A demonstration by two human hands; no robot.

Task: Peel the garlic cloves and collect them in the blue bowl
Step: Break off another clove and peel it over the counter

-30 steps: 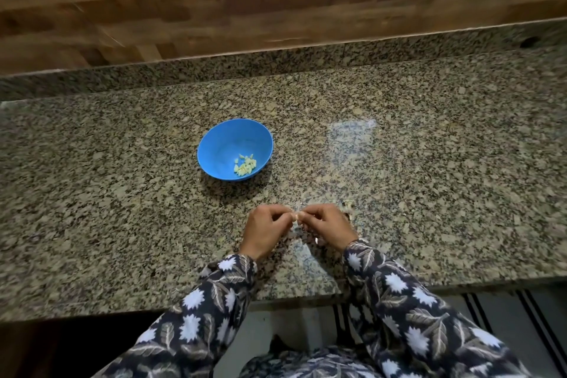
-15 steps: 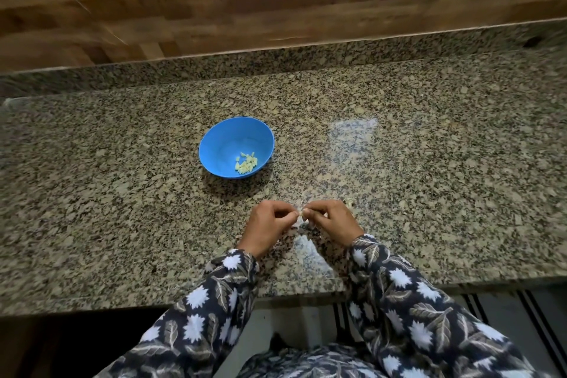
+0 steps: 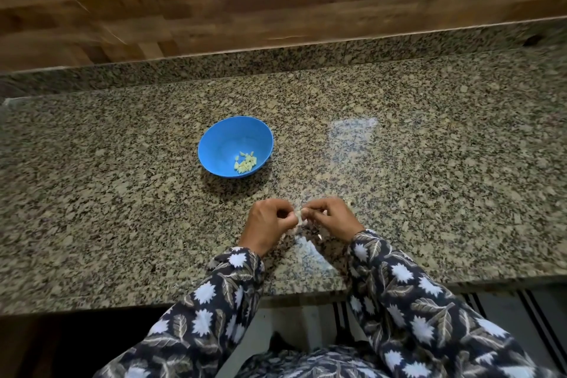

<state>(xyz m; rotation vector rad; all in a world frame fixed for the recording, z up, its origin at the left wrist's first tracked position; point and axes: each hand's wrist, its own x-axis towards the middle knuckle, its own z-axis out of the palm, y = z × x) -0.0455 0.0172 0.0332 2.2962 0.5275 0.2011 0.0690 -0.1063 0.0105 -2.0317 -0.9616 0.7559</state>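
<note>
Above the near part of the granite tabletop (image 3: 429, 181), the left hand (image 3: 269, 222) and right hand (image 3: 333, 218) each keep a narrow fingertip grip on one pale garlic clove (image 3: 299, 215) between them, while the blue bowl (image 3: 225, 138), well apart to the left behind them, holds peeled cloves (image 3: 245, 162).

One blue bowl (image 3: 225, 139) stands on the one bench (image 3: 429, 163), left of centre. In it lies a single small heap of peeled cloves (image 3: 245, 162), roughly a dozen; they are too small and crowded for an exact count. Near the front edge are two hands, one left hand (image 3: 268, 224) and one right hand (image 3: 333, 218), with two leaf-patterned sleeves, one left sleeve (image 3: 214, 301) and one right sleeve (image 3: 408, 291). Both hands pinch one garlic clove (image 3: 299, 215) between them. A few pale scraps (image 3: 349, 200) lie beside the hands, their number unclear.
</note>
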